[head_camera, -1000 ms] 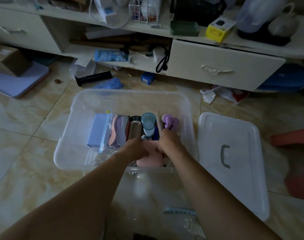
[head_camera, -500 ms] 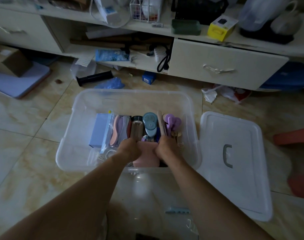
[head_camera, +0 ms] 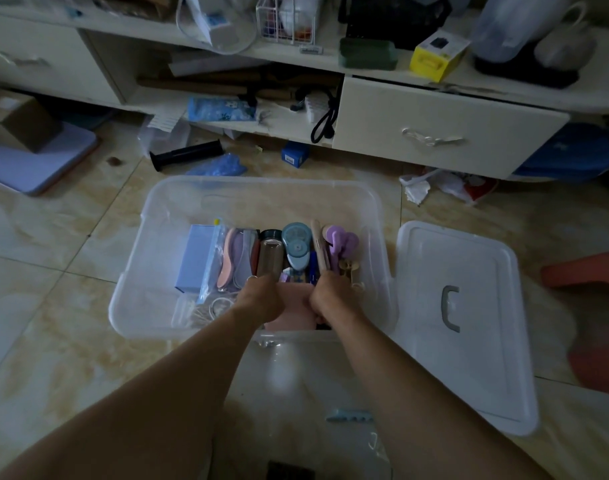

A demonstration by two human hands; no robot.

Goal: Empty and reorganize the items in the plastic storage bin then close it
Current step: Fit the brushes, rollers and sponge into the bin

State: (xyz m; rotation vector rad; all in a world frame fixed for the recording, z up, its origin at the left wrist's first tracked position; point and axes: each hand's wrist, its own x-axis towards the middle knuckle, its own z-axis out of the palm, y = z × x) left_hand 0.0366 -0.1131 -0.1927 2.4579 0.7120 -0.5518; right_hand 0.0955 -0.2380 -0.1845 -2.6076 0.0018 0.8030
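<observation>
Our left hand (head_camera: 261,299) and right hand (head_camera: 334,299) curl round the side edges of a smooth pink pouch (head_camera: 292,311), gripping it between them at the near wall of the clear plastic bin (head_camera: 147,216). Just beyond our knuckles lie a glass bottle (head_camera: 270,252), a rounded blue dispenser (head_camera: 297,245) and a flat blue box (head_camera: 194,258). The translucent lid (head_camera: 476,375), with its grey handle, lies on the tiles just right of the bin.

Your left hand (head_camera: 261,299) and right hand (head_camera: 332,299) both reach into the clear storage bin (head_camera: 147,271) on the tiled floor, fingers curled on either side of a pink item (head_camera: 292,313) at its near wall. Behind them stand a blue box (head_camera: 194,259), bottle (head_camera: 270,252) and purple clip (head_camera: 344,242). The lid (head_camera: 469,306) lies flat just right of the bin.
</observation>
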